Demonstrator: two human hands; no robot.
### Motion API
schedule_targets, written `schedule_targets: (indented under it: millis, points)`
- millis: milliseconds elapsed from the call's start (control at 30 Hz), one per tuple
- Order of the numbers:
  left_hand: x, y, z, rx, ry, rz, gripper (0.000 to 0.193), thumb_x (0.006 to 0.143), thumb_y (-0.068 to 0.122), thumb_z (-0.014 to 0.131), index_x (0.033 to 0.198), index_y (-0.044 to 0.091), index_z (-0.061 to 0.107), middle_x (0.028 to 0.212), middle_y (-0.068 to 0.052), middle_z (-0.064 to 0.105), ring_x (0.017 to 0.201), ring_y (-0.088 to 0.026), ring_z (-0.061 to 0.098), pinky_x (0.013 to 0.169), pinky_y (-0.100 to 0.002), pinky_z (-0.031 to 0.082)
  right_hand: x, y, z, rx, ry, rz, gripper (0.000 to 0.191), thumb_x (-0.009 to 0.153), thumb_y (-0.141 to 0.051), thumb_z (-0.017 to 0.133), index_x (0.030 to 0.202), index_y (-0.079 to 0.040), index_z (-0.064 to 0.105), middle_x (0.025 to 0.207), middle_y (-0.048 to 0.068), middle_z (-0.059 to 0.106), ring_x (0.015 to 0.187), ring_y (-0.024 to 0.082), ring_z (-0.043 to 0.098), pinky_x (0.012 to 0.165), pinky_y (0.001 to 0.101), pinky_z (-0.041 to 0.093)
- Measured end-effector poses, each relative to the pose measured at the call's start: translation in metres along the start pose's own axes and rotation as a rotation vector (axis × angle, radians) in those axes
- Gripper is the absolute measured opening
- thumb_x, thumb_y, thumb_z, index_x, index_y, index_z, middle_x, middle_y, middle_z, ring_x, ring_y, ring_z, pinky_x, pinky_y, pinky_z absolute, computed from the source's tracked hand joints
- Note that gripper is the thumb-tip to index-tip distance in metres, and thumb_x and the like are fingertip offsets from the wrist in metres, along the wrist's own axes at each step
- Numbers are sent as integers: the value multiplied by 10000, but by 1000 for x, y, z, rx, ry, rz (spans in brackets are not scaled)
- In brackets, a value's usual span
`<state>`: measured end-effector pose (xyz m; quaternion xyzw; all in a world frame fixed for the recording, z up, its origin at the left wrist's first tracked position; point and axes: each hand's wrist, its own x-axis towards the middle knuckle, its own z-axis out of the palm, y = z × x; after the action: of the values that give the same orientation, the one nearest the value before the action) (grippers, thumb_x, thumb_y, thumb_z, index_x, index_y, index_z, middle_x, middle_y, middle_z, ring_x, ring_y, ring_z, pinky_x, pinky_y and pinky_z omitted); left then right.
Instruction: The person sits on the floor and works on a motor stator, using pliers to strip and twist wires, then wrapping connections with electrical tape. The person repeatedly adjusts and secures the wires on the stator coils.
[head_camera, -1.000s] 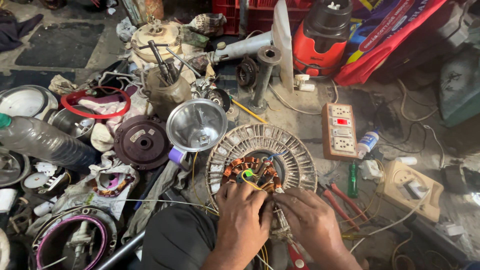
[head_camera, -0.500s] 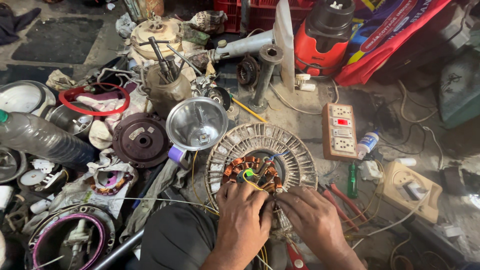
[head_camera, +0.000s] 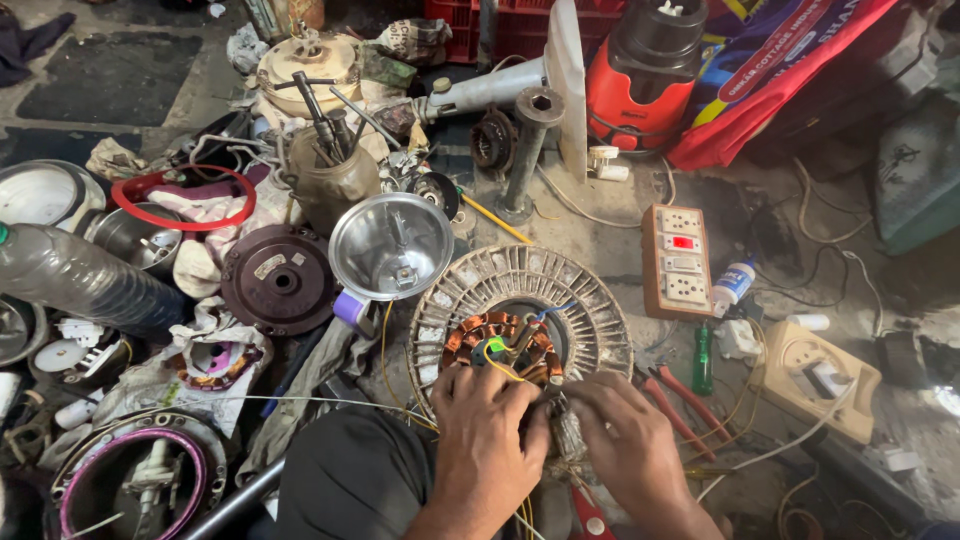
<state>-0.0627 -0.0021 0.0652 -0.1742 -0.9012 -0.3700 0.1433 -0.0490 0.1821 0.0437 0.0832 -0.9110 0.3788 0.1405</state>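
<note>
A round fan motor housing (head_camera: 585, 300) with grey fins lies on the floor in front of me. Copper stator coils (head_camera: 478, 330) and coloured wires (head_camera: 497, 362) show in its middle. My left hand (head_camera: 487, 432) rests on the near rim, fingers curled around the wires at the core. My right hand (head_camera: 625, 445) is beside it, fingertips pinching something small at the near edge of the housing. What sits between the fingers is hidden.
A shiny metal funnel-shaped bowl (head_camera: 391, 245) and a dark round rotor (head_camera: 277, 277) lie to the left. An orange switch-and-socket board (head_camera: 678, 258), red-handled pliers (head_camera: 680, 400) and a green bottle (head_camera: 703, 358) are to the right. A red blender base (head_camera: 645, 80) stands behind. My dark knee (head_camera: 350, 480) is below.
Both hands stay on the near edge of the motor housing, shifting only slightly. The view has moved a little.
</note>
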Motion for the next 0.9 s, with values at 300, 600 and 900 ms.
schedule_targets:
  millis: [300,600,900]
  points:
    - [-1,1,5,-17,42,-23,136,813,231,769,863,109,737,960,-96,629,996,-331,564,1002,-560,335,-17,21,2,347,-47,549,242,888,-111,724,1111,-24,762,933,78,831,854,124,781,758,274,627]
    - [-1,1,10,-23,75,-38,144,792,226,789,828,108,714,962,-90,633,1005,-322,579,1032,-565,322,-12,20,5,352,-74,609,213,909,-99,681,1091,-1,735,906,95,831,857,120,790,766,282,633]
    - [0,2,9,-34,72,-43,131,778,216,790,813,113,716,951,-89,635,993,-317,584,1030,-559,328,-20,17,8,380,-49,544,199,914,-93,671,1072,11,733,920,83,817,879,116,778,802,280,624]
